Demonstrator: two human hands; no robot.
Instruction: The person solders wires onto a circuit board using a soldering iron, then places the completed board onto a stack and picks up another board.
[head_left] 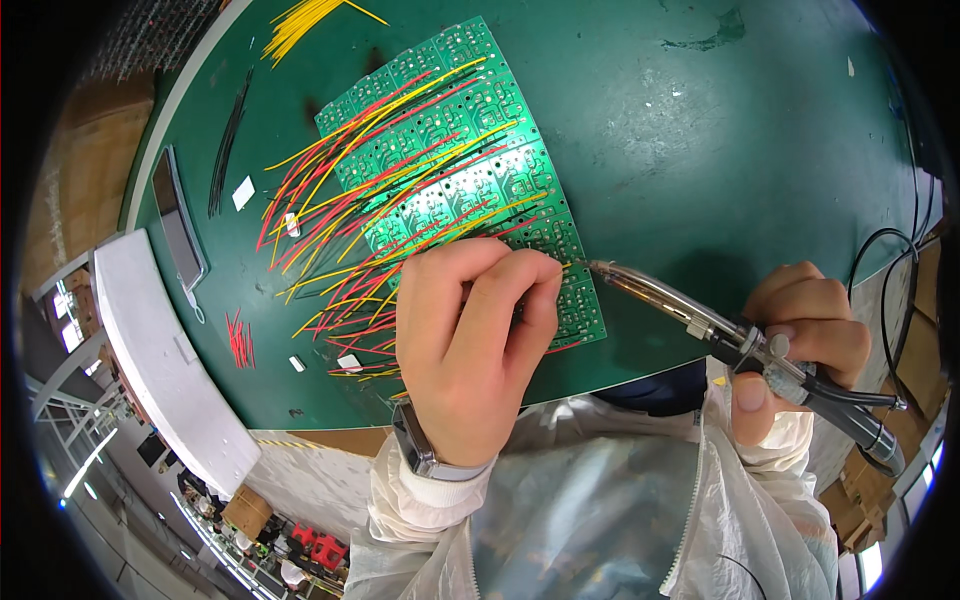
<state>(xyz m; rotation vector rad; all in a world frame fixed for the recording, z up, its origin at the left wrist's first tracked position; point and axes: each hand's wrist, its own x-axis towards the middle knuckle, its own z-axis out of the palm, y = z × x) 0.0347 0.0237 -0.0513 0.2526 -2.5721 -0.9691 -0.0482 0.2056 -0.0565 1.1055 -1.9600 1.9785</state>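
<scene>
A green panel of printed circuit boards (545, 170) lies on the table, with rows of red, yellow and black wires (340, 235) trailing off it to the left. My left hand (475, 335), a watch on its wrist, rests over the near part of the panel. Its thumb and forefinger are pinched together on a thin yellow wire (567, 265) at the panel's right edge. From the right, my right hand (805, 335) grips a soldering iron (660, 298) with a black cable. The iron's tip is close beside the pinched wire; whether they touch I cannot tell.
Loose yellow wires (300, 28), black wires (230, 150) and short red wires (240, 340) lie on the green table (680, 150). A phone (178, 215) is at the left. White foam (165, 350) lines the left edge. Cables (912, 230) hang at the right.
</scene>
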